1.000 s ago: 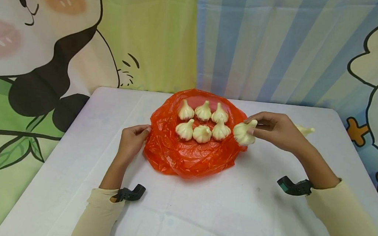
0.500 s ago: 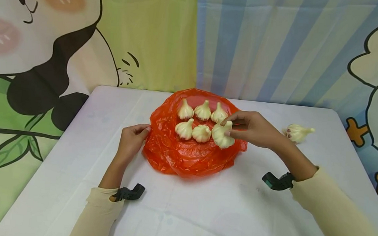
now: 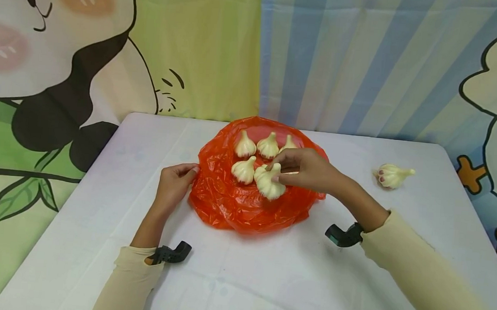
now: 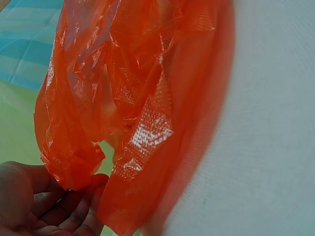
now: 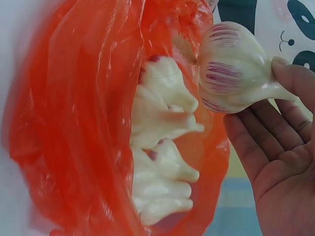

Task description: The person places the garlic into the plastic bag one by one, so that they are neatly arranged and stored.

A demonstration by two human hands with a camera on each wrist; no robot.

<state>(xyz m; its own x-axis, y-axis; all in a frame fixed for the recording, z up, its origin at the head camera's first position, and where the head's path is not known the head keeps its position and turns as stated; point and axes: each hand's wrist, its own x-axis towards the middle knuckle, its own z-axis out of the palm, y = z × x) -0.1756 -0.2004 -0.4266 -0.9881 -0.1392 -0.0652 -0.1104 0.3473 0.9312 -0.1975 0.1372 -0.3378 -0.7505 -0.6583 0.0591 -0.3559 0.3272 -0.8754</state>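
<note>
A red plastic bag (image 3: 244, 213) lies spread with its mouth up on the table, several garlic bulbs (image 3: 243, 171) inside it. My left hand (image 3: 174, 185) pinches the bag's left rim; the left wrist view shows the crumpled plastic edge (image 4: 74, 167) at the fingertips. Over the bag, my right hand (image 3: 310, 169) holds a garlic bulb (image 3: 270, 183) by its neck between thumb and fingers. In the right wrist view this bulb (image 5: 236, 69) has purple streaks and hangs above the others. The right hand hides part of the bulbs on that side.
Another garlic bulb (image 3: 393, 176) lies on its side on the white table (image 3: 238, 281), right of the bag. Behind the table hangs a cartoon-printed curtain (image 3: 213, 50). Each wrist wears a black camera mount (image 3: 345, 234).
My right hand has carried its garlic bulb leftward, from the bag's right edge to over its middle. The lone bulb on the table has come into full view. The left hand stays put.
</note>
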